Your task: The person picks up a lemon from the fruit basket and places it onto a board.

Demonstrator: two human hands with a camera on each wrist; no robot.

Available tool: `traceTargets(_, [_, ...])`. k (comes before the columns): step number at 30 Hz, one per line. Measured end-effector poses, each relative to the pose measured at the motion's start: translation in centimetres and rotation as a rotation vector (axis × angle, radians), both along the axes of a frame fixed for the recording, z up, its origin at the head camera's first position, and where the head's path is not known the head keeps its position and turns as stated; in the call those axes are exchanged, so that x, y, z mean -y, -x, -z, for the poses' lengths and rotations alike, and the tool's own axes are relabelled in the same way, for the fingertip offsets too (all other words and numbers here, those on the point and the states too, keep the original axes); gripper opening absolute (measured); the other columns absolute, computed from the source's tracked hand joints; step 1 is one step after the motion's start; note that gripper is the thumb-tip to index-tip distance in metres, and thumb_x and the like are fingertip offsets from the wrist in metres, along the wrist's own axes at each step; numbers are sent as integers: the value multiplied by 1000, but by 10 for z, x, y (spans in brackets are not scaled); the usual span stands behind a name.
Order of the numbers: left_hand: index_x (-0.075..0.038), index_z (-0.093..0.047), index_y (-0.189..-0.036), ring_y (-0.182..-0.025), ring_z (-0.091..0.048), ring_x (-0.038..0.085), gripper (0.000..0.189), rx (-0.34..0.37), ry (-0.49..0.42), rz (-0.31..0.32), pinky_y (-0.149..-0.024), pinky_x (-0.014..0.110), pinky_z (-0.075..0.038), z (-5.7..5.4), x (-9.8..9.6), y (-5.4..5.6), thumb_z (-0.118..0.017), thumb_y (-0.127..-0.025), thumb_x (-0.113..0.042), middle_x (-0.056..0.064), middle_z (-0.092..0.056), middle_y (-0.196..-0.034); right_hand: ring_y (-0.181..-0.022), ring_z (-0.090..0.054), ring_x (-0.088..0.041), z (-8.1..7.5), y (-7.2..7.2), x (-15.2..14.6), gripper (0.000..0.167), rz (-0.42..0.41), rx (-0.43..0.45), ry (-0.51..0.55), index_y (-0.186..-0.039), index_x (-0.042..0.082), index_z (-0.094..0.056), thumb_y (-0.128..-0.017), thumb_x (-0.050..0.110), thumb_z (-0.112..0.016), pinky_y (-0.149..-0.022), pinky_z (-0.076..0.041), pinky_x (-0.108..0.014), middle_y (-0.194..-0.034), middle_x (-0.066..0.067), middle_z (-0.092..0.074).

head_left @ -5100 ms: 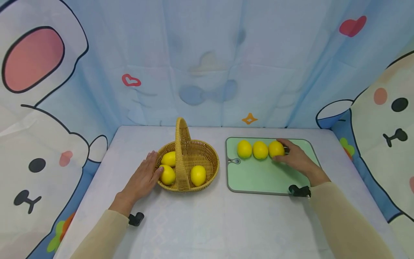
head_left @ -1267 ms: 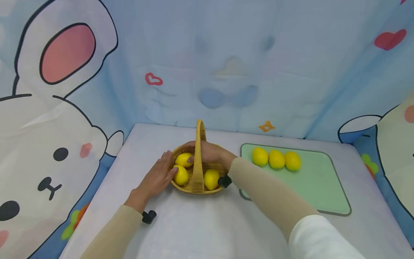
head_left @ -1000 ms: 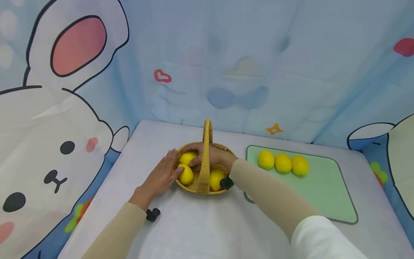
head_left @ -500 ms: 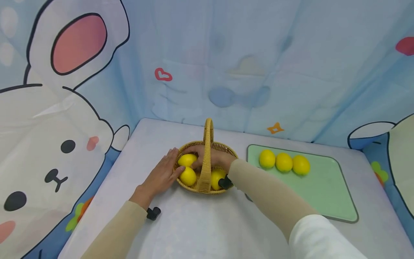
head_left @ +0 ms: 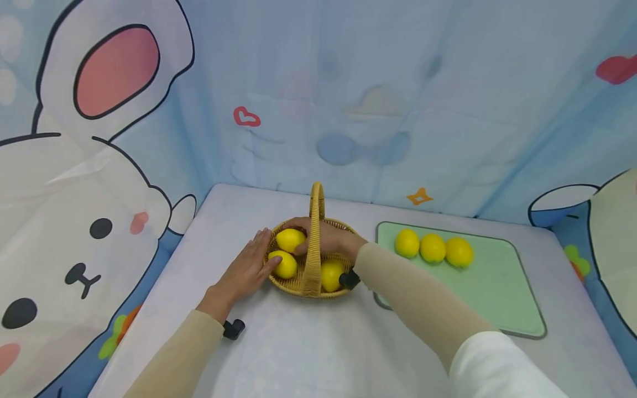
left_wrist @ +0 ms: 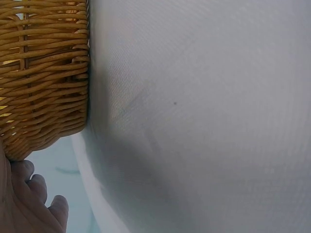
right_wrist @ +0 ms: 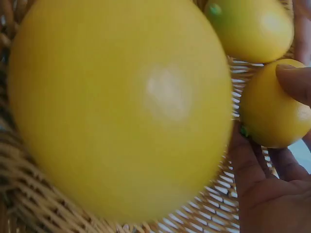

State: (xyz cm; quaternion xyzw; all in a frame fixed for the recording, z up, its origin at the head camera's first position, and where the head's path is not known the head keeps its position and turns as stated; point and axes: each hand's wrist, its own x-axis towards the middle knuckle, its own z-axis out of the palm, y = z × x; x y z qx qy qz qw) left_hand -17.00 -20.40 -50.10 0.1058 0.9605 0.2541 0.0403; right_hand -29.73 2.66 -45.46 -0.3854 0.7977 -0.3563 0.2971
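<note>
In the head view, the wicker basket (head_left: 312,284) with a tall arched handle holds three yellow lemons. My right hand (head_left: 329,239) reaches in behind the handle and grips the back-left lemon (head_left: 291,241). The right wrist view shows its thumb on top of that lemon (right_wrist: 274,109) and its fingers below. My left hand (head_left: 244,271) rests flat along the basket's left side, its thumb by the front-left lemon (head_left: 283,265). The third lemon (head_left: 332,275) lies right of the handle, under my right wrist; it looms large in the right wrist view.
A green cutting board (head_left: 487,293) lies to the right with three lemons in a row near its back edge, the middle one (head_left: 433,248) among them. My right forearm crosses its near-left corner. A printed curtain (head_left: 358,99) stands behind the white-covered table (head_left: 308,348).
My right hand has gone from the board's right-hand lemon into the basket and taken hold of the back-left lemon. The two left lemons have shifted slightly. My left hand stays at the basket.
</note>
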Motion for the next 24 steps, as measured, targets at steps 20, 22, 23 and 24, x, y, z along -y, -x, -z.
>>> traceTargets(20, [-5,-8,-170,-165,-12,32,83,-7,-17,-22,-134,51,-14,0,-6,-5,-37,-112,-56,13,-11,-178,-138,-56,-30,-12,-12,-41,68,225,-70,98,-158,24,-41,-99,25,-74,-113,-51,-49,-151,-9,-53])
traceTargets(22, [-5,-8,-170,-165,-12,32,83,-6,-17,-25,-134,50,-14,0,-6,-5,-37,-112,-56,13,-11,-178,-137,-57,-32,-12,-15,-49,71,236,-59,123,-162,26,-38,-100,24,-72,-113,-51,-49,-156,-8,-49])
traceTargets(23, [-6,-7,-170,-165,-12,31,83,-8,-14,-24,-134,50,-15,0,-7,-5,-37,-112,-56,13,-11,-178,-137,-58,-34,-13,-17,-53,71,241,-48,140,-164,27,-36,-101,25,-71,-112,-52,-50,-158,-9,-47])
traceTargets(24, [-6,-7,-170,-165,-12,31,83,-10,-10,-23,-134,50,-15,0,-7,-5,-37,-112,-56,13,-11,-178,-136,-58,-34,-13,-19,-57,71,250,-38,153,-164,28,-36,-102,26,-70,-111,-53,-50,-160,-8,-45])
